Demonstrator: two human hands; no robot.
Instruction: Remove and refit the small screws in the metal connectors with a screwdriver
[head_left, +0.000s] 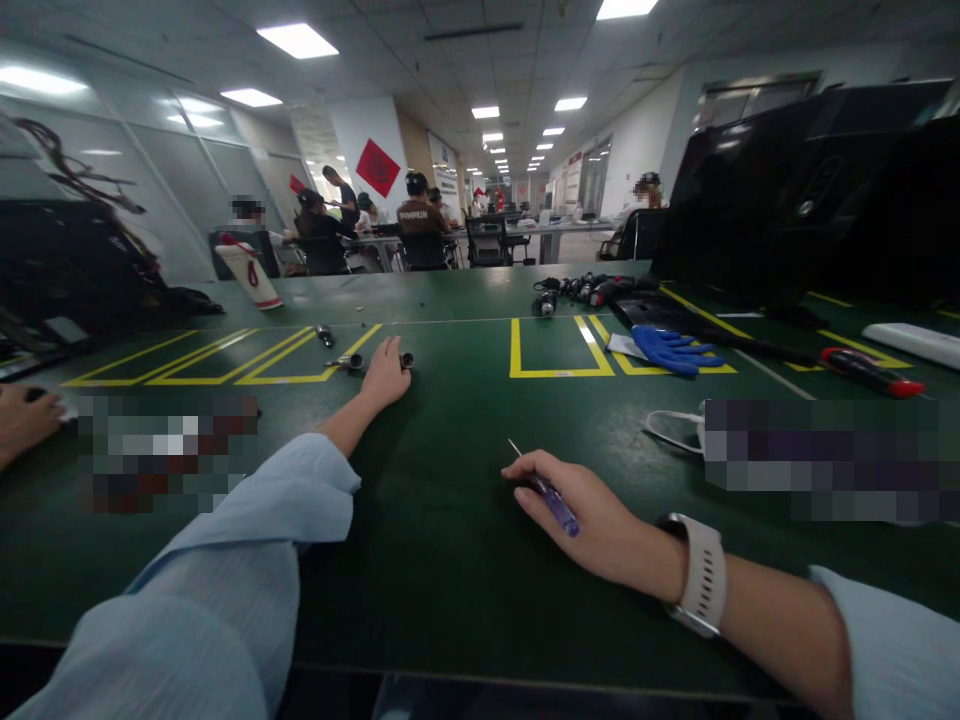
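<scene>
My left hand reaches far across the green table, its fingers closed over a small dark metal cylinder whose round end pokes out on the right. Just left of it lies a similar metal cylinder on a yellow tape line, and a smaller metal piece sits farther back. Nearer to me on the right, my right hand grips a screwdriver with a clear purple handle. Its thin shaft points up and to the left, above the table surface.
Yellow tape outlines mark the green table. To the right lie a blue glove, a red-and-black handled tool and a white cable. Black monitors stand behind. Another person's hand rests at the left edge.
</scene>
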